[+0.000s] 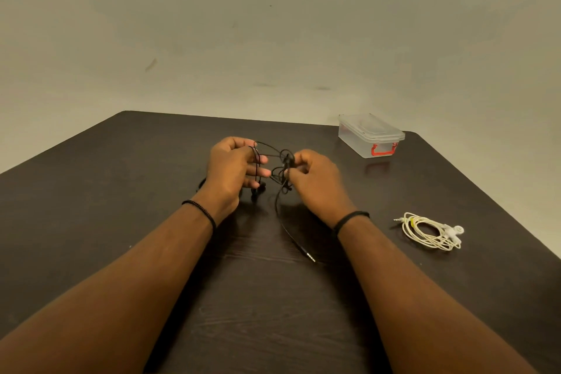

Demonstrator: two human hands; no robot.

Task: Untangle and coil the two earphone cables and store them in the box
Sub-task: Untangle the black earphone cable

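We hold the black earphone cable (274,173) up over the middle of the dark table (121,161), stretched between both hands. Our left hand (232,171) has loops of it wound around the fingers, which are partly spread with the cable running across them. Our right hand (315,179) pinches a knotted bunch of the same cable between thumb and fingertips, closed on it. One strand hangs down between the wrists and trails toward us, ending in the metal plug (310,256) that lies on the table.

The white earphone cable (431,232) lies on the right side of the table, gathered in a loose coil, well apart from our hands. It looks finished but not stored. The clear box (368,135), with its red latch, sits at the far right with the lid on.

So we judge the task roughly half done: the black cable needs untangling and coiling, the box needs opening, and both cables must go inside.
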